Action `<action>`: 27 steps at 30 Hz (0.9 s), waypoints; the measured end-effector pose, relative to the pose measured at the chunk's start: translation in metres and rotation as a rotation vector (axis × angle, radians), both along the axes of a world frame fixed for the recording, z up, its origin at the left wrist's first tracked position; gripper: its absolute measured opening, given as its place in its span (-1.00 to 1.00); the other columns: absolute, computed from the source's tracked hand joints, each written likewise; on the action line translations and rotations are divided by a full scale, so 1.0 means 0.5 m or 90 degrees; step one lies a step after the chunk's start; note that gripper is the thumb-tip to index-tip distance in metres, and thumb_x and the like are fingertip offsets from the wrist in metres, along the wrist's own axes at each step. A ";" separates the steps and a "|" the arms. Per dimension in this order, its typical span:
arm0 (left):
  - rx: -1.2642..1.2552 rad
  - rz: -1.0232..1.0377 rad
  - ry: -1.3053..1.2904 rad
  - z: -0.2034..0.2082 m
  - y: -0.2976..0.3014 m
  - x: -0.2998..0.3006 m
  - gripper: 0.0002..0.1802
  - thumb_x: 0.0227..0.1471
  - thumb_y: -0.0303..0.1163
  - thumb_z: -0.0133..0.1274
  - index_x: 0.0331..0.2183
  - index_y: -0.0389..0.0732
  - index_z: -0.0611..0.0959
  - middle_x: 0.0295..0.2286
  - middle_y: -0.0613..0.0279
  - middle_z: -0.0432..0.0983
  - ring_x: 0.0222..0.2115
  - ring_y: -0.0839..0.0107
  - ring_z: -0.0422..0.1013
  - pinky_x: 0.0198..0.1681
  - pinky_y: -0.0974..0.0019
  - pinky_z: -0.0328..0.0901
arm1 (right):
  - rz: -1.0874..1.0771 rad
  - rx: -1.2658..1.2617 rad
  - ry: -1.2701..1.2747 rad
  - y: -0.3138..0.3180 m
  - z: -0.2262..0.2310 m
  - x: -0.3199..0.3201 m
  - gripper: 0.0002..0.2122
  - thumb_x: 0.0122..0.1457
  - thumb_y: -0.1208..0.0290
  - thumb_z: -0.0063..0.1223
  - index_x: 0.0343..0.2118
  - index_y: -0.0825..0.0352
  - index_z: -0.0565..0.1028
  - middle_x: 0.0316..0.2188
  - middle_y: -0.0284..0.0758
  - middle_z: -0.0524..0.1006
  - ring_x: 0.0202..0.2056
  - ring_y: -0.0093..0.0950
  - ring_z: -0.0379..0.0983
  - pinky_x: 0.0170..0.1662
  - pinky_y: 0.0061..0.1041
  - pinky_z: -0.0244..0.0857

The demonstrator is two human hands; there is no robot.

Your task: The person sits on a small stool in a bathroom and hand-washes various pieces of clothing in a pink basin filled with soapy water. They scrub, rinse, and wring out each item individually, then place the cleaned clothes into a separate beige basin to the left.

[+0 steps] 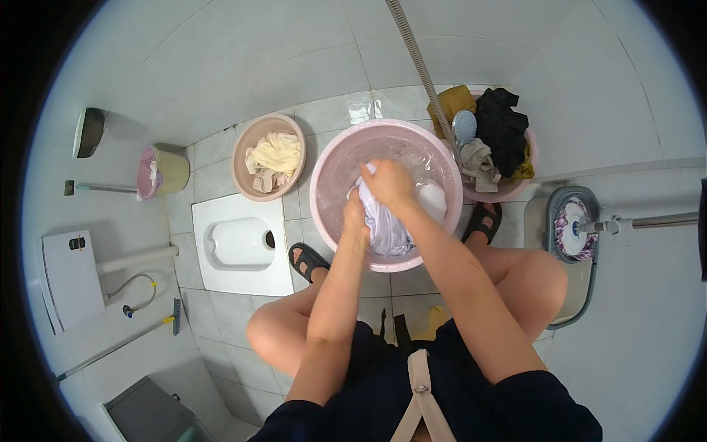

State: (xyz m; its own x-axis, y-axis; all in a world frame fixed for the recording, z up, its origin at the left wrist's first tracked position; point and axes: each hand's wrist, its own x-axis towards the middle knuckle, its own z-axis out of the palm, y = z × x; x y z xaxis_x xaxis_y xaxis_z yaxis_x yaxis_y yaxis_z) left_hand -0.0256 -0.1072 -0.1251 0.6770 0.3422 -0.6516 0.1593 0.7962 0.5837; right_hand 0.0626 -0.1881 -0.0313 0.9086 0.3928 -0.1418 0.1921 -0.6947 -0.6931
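Observation:
A large pink basin [328, 193] of water stands on the floor between my feet. Over it, both hands grip a wet, pale lavender garment [383, 222] that looks like a shirt. My left hand [356, 215] is closed around its left side. Slightly farther and to the right, my right hand [392, 184] has its fingers wrapped round the upper part of the bunched cloth. The lower folds hang into the basin near its front wall. A white rounded item [432, 200] lies in the water right of my right hand; its kind is unclear.
Left of the basin sits a smaller basin [241, 173] with cream clothes, beside a squat toilet [239, 247] and a bin [174, 171]. At right, dark clothes [502, 129] and a shower head [464, 127] with its hose [414, 55] rest over another basin. A mop bucket [588, 295] stands farther right.

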 end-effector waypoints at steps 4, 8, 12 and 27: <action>0.153 -0.195 0.107 0.172 0.011 0.057 -0.44 0.05 -0.11 -0.08 -0.04 -0.36 0.38 -0.15 0.01 0.40 -0.16 0.18 0.38 -0.10 0.21 0.26 | -0.005 -0.091 -0.184 -0.079 -0.046 0.083 -0.70 0.02 0.08 0.02 -0.48 0.24 0.55 -0.47 -0.20 0.48 -0.41 -0.19 0.45 -0.38 -0.26 0.33; 0.765 -0.326 0.024 0.139 0.067 0.032 -0.16 -0.12 -0.14 0.13 0.15 -0.12 0.15 0.00 -0.24 0.19 0.09 -0.08 0.04 0.13 0.09 -0.02 | 0.090 -0.230 -0.231 -0.107 -0.022 0.087 -0.73 0.00 0.14 0.08 -0.32 0.21 0.52 -0.27 -0.21 0.41 -0.26 -0.23 0.40 -0.28 -0.24 0.31; 1.006 -0.449 0.126 0.069 0.042 0.012 -0.08 -0.23 -0.28 0.22 0.16 0.07 0.14 -0.03 -0.35 0.13 0.04 -0.20 0.05 0.12 0.06 -0.01 | 0.086 -0.219 -0.316 -0.091 -0.062 0.024 -0.63 0.00 0.24 0.07 -0.09 0.18 0.41 -0.07 -0.12 0.31 -0.06 -0.19 0.29 -0.08 -0.17 0.20; -0.384 -0.200 -0.415 -0.097 0.076 0.023 -0.39 0.06 0.13 -0.19 -0.11 -0.20 0.47 -0.18 0.08 0.44 -0.18 0.21 0.39 -0.12 0.12 0.30 | 0.002 0.129 0.147 0.014 0.000 -0.090 -0.63 0.09 0.27 -0.05 -0.08 0.38 0.35 -0.12 0.05 0.39 -0.12 -0.04 0.36 -0.08 -0.19 0.23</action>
